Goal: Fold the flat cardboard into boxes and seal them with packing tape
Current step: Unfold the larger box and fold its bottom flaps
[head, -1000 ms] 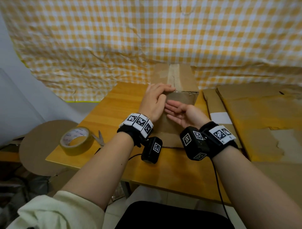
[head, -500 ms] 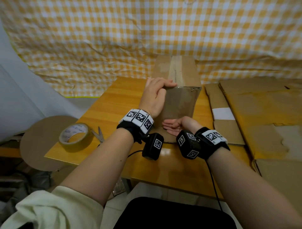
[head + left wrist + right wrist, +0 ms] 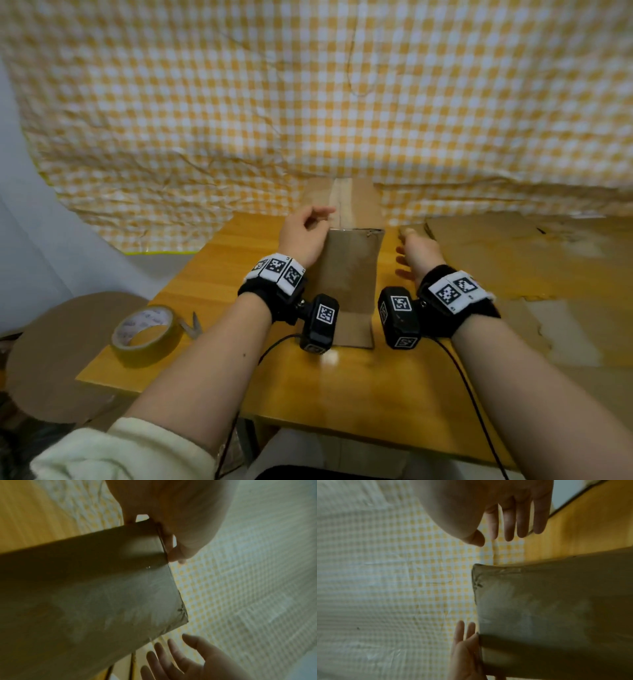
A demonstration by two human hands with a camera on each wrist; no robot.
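A brown cardboard box (image 3: 346, 274) stands upright on the wooden table (image 3: 342, 394), with a tape seam running along its top face. My left hand (image 3: 305, 229) holds its upper left edge, palm against the side and thumb over the top. The left wrist view shows that hand (image 3: 171, 520) at the corner of the box (image 3: 85, 588). My right hand (image 3: 414, 253) hovers open just right of the box, fingers spread and touching nothing. In the right wrist view its fingers (image 3: 505, 513) hang apart from the box (image 3: 556, 608).
A roll of packing tape (image 3: 144, 330) lies at the table's left front, with scissors (image 3: 193, 325) beside it. Flat cardboard sheets (image 3: 513, 260) cover the right side. A yellow checked cloth (image 3: 308, 102) hangs behind. A round cardboard piece (image 3: 51, 359) sits low on the left.
The box has been tipped up from lying flat to standing on end. My right hand came off its front face and moved out to the right; the left hand stayed at the top edge.
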